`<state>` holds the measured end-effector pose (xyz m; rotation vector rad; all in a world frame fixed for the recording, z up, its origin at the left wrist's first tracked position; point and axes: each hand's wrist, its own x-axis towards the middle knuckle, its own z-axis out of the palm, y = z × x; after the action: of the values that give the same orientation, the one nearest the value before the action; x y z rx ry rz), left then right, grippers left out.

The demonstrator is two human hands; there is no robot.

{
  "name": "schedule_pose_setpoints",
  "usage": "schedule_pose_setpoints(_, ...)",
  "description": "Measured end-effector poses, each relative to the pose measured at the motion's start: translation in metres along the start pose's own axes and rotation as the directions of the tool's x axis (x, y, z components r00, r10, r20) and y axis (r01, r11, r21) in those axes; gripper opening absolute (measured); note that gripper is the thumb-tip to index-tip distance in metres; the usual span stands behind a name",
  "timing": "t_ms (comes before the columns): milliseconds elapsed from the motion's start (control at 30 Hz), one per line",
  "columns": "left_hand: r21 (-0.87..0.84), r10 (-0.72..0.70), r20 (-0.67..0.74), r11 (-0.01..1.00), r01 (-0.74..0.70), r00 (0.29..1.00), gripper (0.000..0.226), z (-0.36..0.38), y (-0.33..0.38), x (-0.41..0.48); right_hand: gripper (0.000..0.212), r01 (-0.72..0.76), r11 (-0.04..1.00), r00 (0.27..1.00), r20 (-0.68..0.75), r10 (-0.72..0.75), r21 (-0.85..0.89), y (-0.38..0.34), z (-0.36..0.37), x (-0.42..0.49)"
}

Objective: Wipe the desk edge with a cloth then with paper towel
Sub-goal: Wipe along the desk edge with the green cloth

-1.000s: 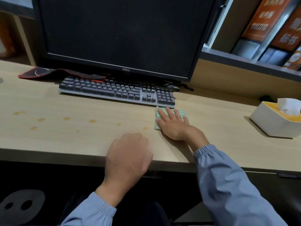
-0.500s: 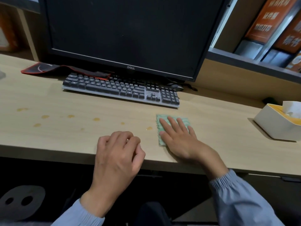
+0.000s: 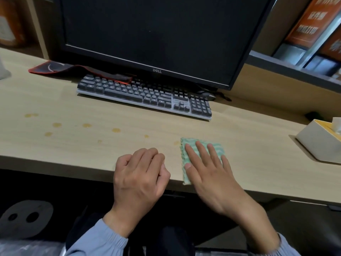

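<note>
— Which step were we on?
— The cloth pass: our right hand (image 3: 208, 172) lay flat, fingers straight, on the green cloth (image 3: 191, 142) at the bench's (image 3: 92, 145) near edge. Our left hand (image 3: 140, 174) was fisted, empty.
— Next?
— Probably sweeping left towards the yellow spots (image 3: 86, 125).
</note>
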<state>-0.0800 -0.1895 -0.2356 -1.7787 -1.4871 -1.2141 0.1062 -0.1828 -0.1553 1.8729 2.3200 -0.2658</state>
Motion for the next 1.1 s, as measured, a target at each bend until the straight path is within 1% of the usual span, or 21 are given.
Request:
schedule_pose_setpoints(133,0.01,0.021,-0.031,1.0,-0.021,0.999,0.013,0.002,-0.002,-0.002,0.058,-0.035,0.999,0.999,0.005,0.035,0.042,-0.004,-0.008,0.047)
schedule_pose_setpoints(233,0.009,0.035,-0.029,0.999,-0.034,0.999,0.014,0.002,-0.004,-0.004,0.058,-0.031,0.995,0.999,0.015,0.03,0.092,-0.005,-0.022,0.094)
schedule_pose_setpoints(300,0.006,0.032,-0.027,0.999,-0.031,0.999,0.015,0.003,-0.004,-0.004,0.058,-0.037,0.994,0.999,0.023,0.035,0.101,-0.007,-0.026,0.109)
schedule_pose_setpoints(367,0.003,0.017,-0.022,1.0,-0.017,1.0,0.015,0.001,-0.004,-0.003,0.058,-0.027,0.995,0.999,0.027,0.024,0.094,-0.01,-0.025,0.104)
schedule_pose_setpoints(500,-0.053,0.006,0.011,0.999,-0.006,1.0,0.015,-0.005,-0.006,-0.004,0.058,0.012,0.997,1.0,0.022,-0.014,0.072,-0.017,-0.011,0.049)
schedule_pose_setpoints(600,-0.052,-0.044,0.033,0.998,0.046,0.998,0.019,-0.008,-0.01,-0.008,0.058,0.025,0.998,1.0,0.007,-0.026,0.051,-0.02,-0.003,0.028)
schedule_pose_setpoints(667,-0.043,-0.061,0.04,0.997,0.062,0.997,0.022,-0.009,-0.012,-0.011,0.058,0.012,0.998,1.0,0.006,-0.012,0.056,-0.019,-0.006,0.043)
schedule_pose_setpoints(833,-0.042,-0.033,0.034,0.999,0.034,0.999,0.024,-0.008,-0.016,-0.013,0.059,0.011,0.996,1.0,0.014,-0.012,0.093,-0.015,-0.024,0.11)
schedule_pose_setpoints(933,-0.048,-0.037,0.021,0.998,0.038,0.999,0.027,-0.007,-0.017,-0.014,0.059,-0.003,0.996,1.0,0.0,0.003,0.089,-0.019,-0.023,0.119)
schedule_pose_setpoints(1000,-0.049,-0.032,0.017,0.998,0.032,0.999,0.027,-0.006,-0.018,-0.016,0.058,0.008,0.997,1.0,-0.001,-0.008,0.083,-0.023,-0.017,0.101)
schedule_pose_setpoints(1100,-0.052,-0.029,0.0,0.998,0.029,1.0,0.028,-0.004,-0.022,-0.019,0.058,0.037,0.997,0.999,-0.016,-0.036,0.065,-0.029,-0.004,0.046)
